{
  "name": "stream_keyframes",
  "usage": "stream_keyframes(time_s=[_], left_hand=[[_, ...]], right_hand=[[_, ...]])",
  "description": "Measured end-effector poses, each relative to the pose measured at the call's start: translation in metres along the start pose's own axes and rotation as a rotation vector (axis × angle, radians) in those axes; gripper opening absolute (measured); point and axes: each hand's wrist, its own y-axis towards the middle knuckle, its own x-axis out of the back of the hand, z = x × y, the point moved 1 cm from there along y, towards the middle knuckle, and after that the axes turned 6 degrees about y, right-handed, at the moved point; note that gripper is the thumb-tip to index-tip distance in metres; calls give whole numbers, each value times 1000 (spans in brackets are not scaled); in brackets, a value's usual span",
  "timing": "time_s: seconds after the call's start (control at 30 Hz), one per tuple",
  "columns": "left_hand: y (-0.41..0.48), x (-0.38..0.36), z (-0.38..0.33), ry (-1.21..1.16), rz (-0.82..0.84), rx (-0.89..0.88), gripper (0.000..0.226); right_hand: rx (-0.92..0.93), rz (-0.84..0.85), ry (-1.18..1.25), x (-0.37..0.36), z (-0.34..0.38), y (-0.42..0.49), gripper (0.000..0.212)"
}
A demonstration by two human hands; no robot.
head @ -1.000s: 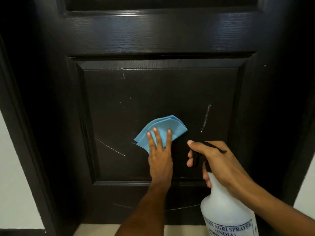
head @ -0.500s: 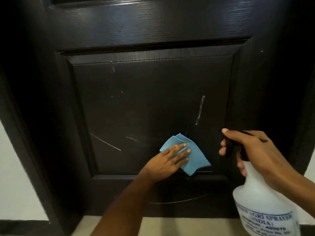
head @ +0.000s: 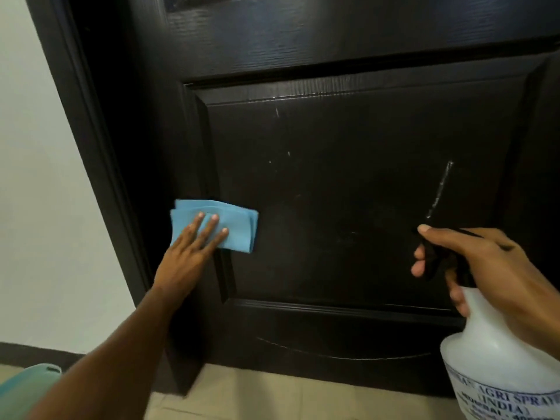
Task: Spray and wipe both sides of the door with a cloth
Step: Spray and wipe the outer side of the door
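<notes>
A dark brown panelled door [head: 348,189] fills the view, with pale scratches and a white streak on its lower panel. My left hand [head: 191,253] presses a folded blue cloth [head: 233,225] flat against the door, at the left edge of the lower panel. My right hand [head: 472,262] grips the black trigger head of a white spray bottle [head: 497,365] at the lower right, nozzle pointing toward the door. The bottle's bottom is cut off by the frame.
The dark door frame [head: 91,165] runs down the left, beside a white wall [head: 36,192] with a dark skirting. Beige floor tiles [head: 288,398] lie below the door. A teal rounded object [head: 27,386] shows at the bottom left corner.
My left hand has slid the cloth from the lower right of the panel across to its left edge. The view has shifted, and the spray bottle stays held at the right.
</notes>
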Motion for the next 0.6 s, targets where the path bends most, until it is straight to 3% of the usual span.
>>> stream_keyframes(time_s=[0.1, 0.23, 0.37, 0.47, 0.6], left_hand=[[-19, -9, -33, -304, 159, 512, 100], [-18, -15, -116, -633, 175, 848, 101], [-26, -25, -174, -816, 203, 1128, 96], [-30, -30, -221, -910, 267, 1261, 90], [-19, -18, -288, -961, 321, 1253, 92]], right_hand=[[-1, 2, -3, -12, 1, 1, 43], [14, 12, -12, -19, 2, 2, 42], [10, 12, -40, -21, -3, -3, 42], [5, -3, -59, -13, -9, -7, 42], [1, -37, -65, 6, -13, -7, 42]])
